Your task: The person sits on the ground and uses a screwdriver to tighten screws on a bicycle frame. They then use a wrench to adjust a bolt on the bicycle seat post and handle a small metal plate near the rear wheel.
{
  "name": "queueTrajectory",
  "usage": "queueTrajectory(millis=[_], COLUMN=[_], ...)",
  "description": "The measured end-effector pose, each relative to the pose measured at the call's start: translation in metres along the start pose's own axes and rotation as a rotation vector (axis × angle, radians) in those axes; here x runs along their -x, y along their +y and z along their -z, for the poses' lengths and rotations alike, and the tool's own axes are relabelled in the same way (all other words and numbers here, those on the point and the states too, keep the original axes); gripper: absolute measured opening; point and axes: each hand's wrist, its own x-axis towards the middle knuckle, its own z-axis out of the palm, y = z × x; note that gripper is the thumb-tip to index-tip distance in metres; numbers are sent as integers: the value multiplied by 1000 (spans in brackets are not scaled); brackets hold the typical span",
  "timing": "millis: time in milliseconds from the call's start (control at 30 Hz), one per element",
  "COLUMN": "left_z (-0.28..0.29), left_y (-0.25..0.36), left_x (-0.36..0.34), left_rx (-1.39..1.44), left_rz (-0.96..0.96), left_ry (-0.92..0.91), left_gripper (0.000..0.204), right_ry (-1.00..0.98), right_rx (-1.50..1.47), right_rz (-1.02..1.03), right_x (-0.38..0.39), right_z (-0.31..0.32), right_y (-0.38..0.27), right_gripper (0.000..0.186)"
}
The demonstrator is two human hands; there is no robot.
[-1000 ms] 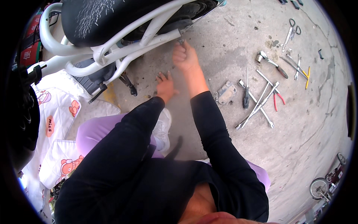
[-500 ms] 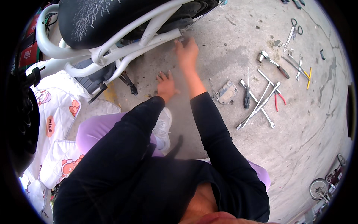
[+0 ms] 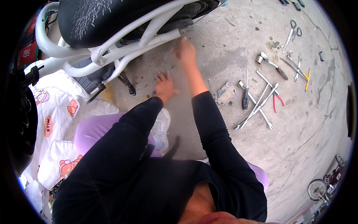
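My left hand [image 3: 164, 86] lies open, fingers spread on the concrete floor [image 3: 223, 142] below the bike. My right hand [image 3: 184, 52] is raised just below the end of a white tube [image 3: 167, 36] on the bike's frame, beside the rear wheel [image 3: 201, 7]. Its fingers are blurred, and I cannot make out whether they grip a small part there. To the right of my right hand lie a small spring [image 3: 210, 87], a dusty metal plate-like part [image 3: 226, 93] and a screwdriver [image 3: 245, 98] with a dark handle.
Crossed lug wrenches [image 3: 258, 108], red-handled pliers [image 3: 279, 100], a ratchet [image 3: 272, 63], yellow-handled pliers [image 3: 308, 78] and scissors [image 3: 292, 33] lie at right. A black seat [image 3: 85, 26] tops the bike. A printed quilted cover [image 3: 56, 119] is at left; another bike [image 3: 317, 188] stands at lower right.
My right hand shifts and twists at the tube's end, its fingers now more smeared by motion. My left hand stays put on the floor.
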Motion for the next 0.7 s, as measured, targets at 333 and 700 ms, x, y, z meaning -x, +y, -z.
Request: queueTrajectory(millis=[333,700], left_z=[-3,-4], left_y=[1,4], left_x=[-1,-4], left_rx=[-31,-31], left_rz=[-3,4], left_ry=[19,7], left_gripper=[121,121], right_ry=[96,246], right_rx=[-286,-64], right_rz=[20,224], right_x=[3,1], right_z=[-18,-12], right_y=[5,6], right_gripper=[58,45])
